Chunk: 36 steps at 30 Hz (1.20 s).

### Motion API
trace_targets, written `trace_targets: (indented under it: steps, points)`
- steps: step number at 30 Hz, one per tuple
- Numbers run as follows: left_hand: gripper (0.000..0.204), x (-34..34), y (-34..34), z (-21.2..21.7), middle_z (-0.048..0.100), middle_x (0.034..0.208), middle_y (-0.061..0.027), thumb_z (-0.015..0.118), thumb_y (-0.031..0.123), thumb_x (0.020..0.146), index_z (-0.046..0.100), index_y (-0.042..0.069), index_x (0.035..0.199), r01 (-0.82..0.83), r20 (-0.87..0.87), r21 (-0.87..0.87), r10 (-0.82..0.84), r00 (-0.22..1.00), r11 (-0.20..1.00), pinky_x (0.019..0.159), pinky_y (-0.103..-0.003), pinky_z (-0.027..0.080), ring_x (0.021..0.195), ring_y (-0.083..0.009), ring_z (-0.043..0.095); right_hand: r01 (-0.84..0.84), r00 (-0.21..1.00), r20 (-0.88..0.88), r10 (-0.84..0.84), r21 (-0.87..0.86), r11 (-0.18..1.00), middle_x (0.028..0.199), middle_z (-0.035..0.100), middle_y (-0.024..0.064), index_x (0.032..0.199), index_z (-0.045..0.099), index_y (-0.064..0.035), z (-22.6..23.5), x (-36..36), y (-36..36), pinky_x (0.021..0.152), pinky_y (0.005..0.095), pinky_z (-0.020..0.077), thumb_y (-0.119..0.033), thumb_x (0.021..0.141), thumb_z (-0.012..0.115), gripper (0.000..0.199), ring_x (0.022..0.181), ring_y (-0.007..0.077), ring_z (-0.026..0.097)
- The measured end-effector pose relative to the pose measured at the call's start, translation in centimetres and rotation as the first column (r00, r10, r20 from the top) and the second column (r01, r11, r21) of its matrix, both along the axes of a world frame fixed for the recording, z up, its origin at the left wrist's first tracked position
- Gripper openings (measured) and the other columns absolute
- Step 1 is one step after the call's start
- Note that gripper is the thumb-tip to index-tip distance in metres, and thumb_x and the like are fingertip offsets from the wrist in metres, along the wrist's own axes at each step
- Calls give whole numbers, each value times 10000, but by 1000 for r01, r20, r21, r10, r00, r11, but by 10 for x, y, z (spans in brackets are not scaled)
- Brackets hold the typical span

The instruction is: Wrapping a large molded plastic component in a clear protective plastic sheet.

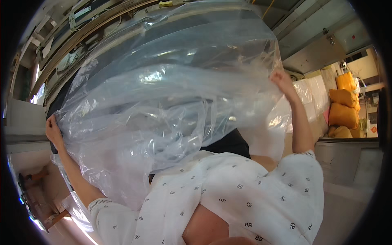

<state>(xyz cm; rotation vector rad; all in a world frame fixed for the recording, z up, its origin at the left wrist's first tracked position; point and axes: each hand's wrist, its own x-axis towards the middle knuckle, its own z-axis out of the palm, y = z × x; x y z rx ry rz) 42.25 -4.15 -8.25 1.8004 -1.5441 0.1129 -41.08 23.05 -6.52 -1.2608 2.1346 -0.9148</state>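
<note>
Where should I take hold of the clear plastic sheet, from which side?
The clear plastic sheet is probably best pinched at its left and right edges, from the outside: it is wide, thin and wrinkled, so a grip mid-sheet would likely bunch it. The left hand and right hand are at those edges.

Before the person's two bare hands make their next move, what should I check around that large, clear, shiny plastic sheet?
1. Left grip, a bare hand, closed on the large, clear, shiny plastic sheet: ok, at its left edge.
2. Right grip, also a bare hand, closed on the sheet: ok, at its right edge.
3. Sheet lying smooth: not ok; it is wrinkled, with loose folds nearest the person.
4. Sheet free of tears: cannot tell; glare and folds hide too much.
5. Bulging orange-yellow sacks apart from the sheet: ok, they are stacked off to the right.
</note>
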Motion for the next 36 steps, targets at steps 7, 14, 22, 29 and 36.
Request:
trace_targets:
  steps: [7,14,22,29,36]
  points:
    - [333,-23,18,10,655,898,-86,560,339,862,650,31,953,17,-29,21,-17,999,1000,772,-290,431,831,-194,591,-233,966,210,153,445,865,639,535,-18,699,558,-70,-24,30,51,551,238,391,-171,730,650,140,634,81,500]
    - [338,-33,31,18,654,916,-95,573,336,854,650,25,962,-22,-26,-3,22,999,1000,787,-287,429,848,-205,590,-427,710,-676,198,-189,884,1013,553,116,962,570,-39,40,105,-113,777,364,429,-226,852,516,224,954,301,519]
    - [277,51,99,96,630,844,11,602,267,857,665,37,996,-104,-340,-1,97,935,995,592,-201,379,702,-62,494,-523,600,-773,208,-181,833,1297,448,99,1232,466,-32,-4,133,-150,1010,469,280,-341,902,432,454,1227,256,378]
    - [275,65,170,123,612,921,15,597,259,866,644,47,1034,-129,-347,-69,98,933,989,601,-191,371,771,-65,511,-545,685,-714,145,-370,752,1010,604,95,1038,571,-51,-3,116,-199,770,390,445,-262,850,520,287,903,280,556]
    - [387,19,224,88,582,1072,-23,576,312,872,556,41,1148,-259,-511,140,294,808,956,744,-236,395,958,-105,507,-364,864,-477,159,-376,852,754,595,106,855,585,-66,14,93,-239,666,362,469,-171,729,662,182,712,232,598]
